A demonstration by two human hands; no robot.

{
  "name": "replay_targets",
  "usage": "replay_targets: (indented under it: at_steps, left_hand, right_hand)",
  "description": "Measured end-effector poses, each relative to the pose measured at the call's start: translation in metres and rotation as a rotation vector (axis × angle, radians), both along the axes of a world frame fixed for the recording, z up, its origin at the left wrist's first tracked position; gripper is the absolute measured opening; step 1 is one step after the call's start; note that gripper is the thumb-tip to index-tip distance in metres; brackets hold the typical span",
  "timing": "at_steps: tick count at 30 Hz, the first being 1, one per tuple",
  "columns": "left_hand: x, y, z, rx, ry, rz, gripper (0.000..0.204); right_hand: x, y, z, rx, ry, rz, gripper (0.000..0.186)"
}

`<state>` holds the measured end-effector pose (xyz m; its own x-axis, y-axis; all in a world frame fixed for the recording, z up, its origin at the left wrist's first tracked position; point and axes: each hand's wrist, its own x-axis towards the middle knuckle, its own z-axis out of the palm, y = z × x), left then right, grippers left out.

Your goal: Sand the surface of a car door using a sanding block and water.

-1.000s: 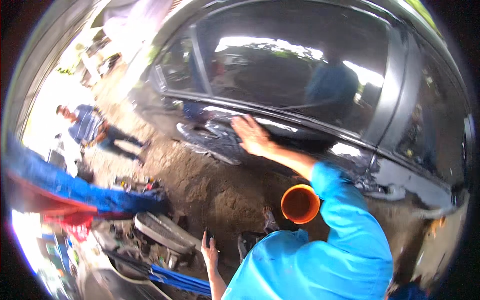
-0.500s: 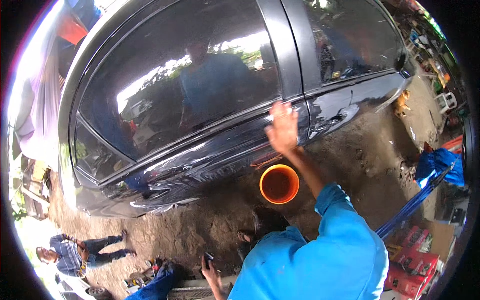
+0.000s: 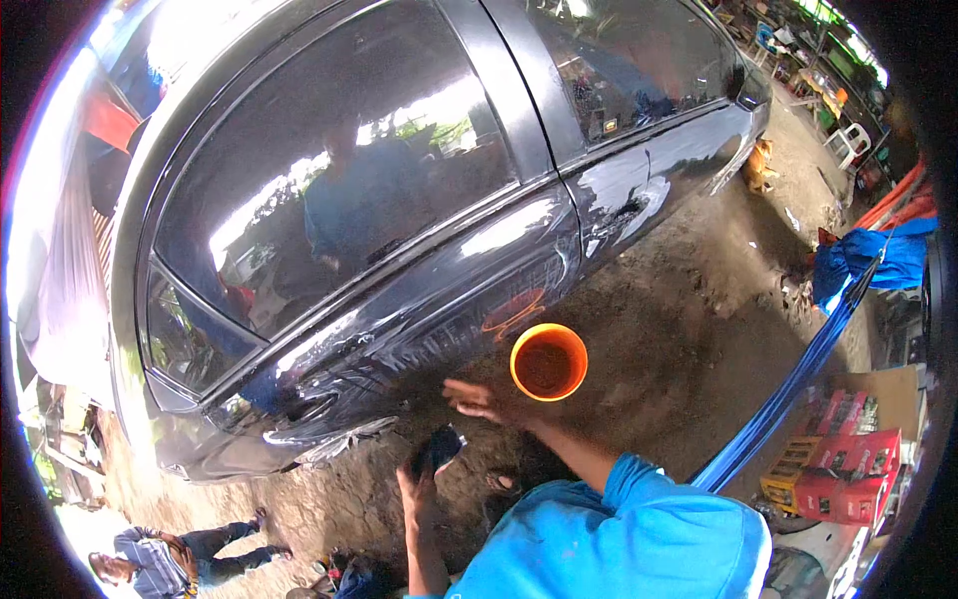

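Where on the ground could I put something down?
Bare ground lies between the orange bucket and the long blue cloth; more between the standing person and the left hand. It's crowded left of the bucket, by the right hand and dark object, and around the red boxes.

Wide fisheye view from head height, downward over the blue shirt [image 3: 619, 539] toward the black car [image 3: 429, 299].

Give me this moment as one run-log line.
left hand: holds dark object | right hand: open, near orange bucket | black car: beyond both hands
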<state>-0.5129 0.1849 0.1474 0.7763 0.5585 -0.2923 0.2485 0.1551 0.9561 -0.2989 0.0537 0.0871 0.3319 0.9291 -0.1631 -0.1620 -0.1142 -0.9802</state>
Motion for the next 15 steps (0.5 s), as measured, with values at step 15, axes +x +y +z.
replay_targets:
  at_steps: [15]
  left_hand:
    - [0.173, 0.007, 0.016, 0.444, -0.084, -0.367, 0.029]
  right_hand:
    - [0.025, -0.042, 0.017, 0.543, 1.007, -0.483, 0.053]
